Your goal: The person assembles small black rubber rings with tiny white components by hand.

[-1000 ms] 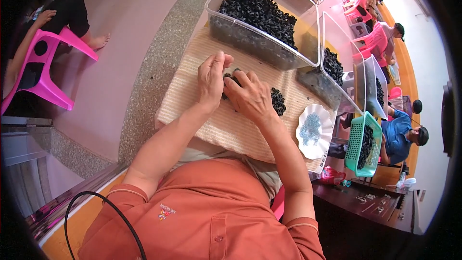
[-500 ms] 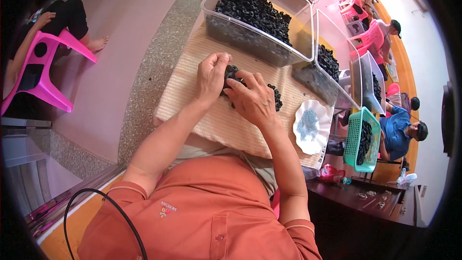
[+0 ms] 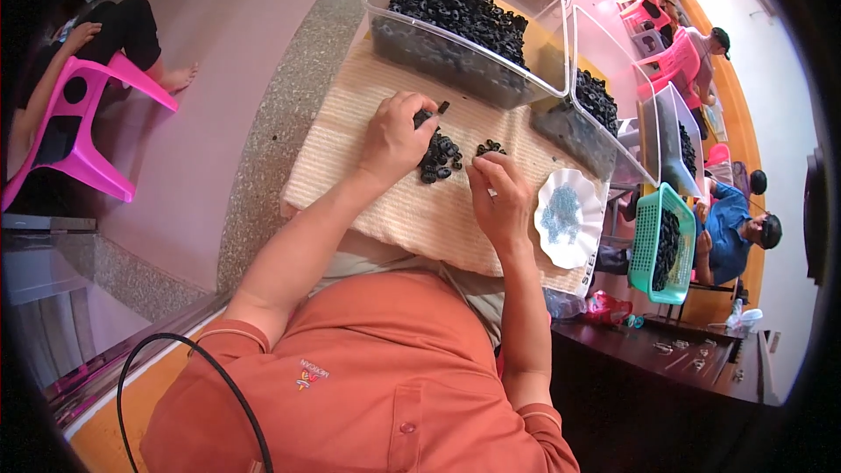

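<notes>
My left hand [image 3: 396, 133] curls over the far side of a heap of small black ring-like parts [image 3: 438, 158] on a cream ribbed towel [image 3: 350, 184]. A small black part [image 3: 443, 108] sticks out at its fingertips, and more dark parts show under the fingers. To the right, my right hand [image 3: 503, 206] has thumb and forefinger pinched together. Whatever lies between them is too small to make out. Just beyond its fingertips sits a smaller cluster of black parts [image 3: 491, 147]. A white scalloped dish [image 3: 561, 254] with tiny pale blue pieces [image 3: 561, 213] stands right of that hand.
A clear plastic bin [image 3: 473, 57] of black parts stands beyond the towel. Further clear bins [image 3: 569, 136] and a green basket [image 3: 646, 236] line the right side. Other people sit along the right; a pink stool [image 3: 83, 127] with a seated person is at left.
My hands have drawn apart. The right one has moved right and nearer, baring the heap between them; the left has shifted slightly right over the heap's far side.
</notes>
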Motion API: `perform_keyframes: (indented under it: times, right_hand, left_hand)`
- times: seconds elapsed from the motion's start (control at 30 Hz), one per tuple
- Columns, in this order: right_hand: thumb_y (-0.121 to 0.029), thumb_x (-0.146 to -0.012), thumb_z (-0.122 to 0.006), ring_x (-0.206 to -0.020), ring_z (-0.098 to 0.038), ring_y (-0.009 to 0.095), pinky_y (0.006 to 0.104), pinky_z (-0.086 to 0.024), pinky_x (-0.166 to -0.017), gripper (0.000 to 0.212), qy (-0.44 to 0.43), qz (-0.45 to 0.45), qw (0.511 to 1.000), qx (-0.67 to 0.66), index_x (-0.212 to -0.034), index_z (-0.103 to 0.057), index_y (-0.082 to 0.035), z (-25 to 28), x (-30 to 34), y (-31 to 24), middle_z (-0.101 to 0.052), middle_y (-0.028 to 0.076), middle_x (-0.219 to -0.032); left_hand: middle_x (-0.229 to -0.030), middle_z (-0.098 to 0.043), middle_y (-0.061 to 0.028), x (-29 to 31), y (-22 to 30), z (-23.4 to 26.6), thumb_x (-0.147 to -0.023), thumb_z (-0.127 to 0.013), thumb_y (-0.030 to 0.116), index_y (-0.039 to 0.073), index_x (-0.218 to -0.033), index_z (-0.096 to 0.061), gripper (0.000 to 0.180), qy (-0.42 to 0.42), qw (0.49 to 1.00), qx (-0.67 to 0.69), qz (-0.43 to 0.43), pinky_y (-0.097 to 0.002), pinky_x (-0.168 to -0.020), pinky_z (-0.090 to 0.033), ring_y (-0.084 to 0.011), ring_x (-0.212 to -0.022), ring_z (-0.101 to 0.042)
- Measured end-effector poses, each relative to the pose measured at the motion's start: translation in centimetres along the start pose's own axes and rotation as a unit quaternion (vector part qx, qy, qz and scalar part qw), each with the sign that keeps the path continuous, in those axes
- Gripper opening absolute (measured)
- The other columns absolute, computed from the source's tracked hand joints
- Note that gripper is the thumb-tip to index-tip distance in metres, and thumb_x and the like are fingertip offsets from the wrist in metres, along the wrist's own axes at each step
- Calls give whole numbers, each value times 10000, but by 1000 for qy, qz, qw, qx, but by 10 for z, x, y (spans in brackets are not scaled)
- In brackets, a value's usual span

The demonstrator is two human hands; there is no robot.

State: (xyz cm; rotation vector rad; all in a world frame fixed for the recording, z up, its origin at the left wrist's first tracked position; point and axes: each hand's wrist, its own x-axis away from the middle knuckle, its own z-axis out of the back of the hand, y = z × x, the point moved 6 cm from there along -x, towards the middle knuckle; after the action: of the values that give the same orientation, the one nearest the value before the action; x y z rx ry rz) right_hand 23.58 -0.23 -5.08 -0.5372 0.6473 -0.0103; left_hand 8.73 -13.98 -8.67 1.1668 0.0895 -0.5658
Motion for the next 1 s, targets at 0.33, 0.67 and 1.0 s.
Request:
perform_keyframes:
  times: [0.33, 0.67, 1.0]
  right_hand:
    - [-114, -880, -736, -872, -714, 328, 434, -574, -725, 215, -91, -49, 993, 57, -1085, -685, -79, 1, 3, 3, -688, 70, -1151]
    - [-157, -900, -688, -918, -711, 339, 454, -560, -777, 232, -201, -59, 973, 101, -1119, -694, -80, -27, -10, 12, -691, 66, -1184]
    - [-158, -882, -726, -851, -716, 293, 409, -551, -710, 134, -200, -52, 971, 119, -986, -739, -73, -30, -14, 8, -724, 24, -1076]
  left_hand:
    - [-1058, -693, -126, 2, -2, -4, -845, -704, 91, 60, -987, -693, 147, -19, 999, -29, -31, -446, -936, -505, -357, -1047, -631]
    - [-1069, -690, -127, 1, 0, -4, -849, -721, 161, 63, -1001, -702, 181, -19, 999, -29, -26, -445, -938, -502, -356, -1046, -629]
    - [-1063, -688, -134, 1, -2, -5, -855, -715, 170, 57, -994, -695, 180, -26, 999, -23, -40, -446, -935, -502, -358, -1043, -629]
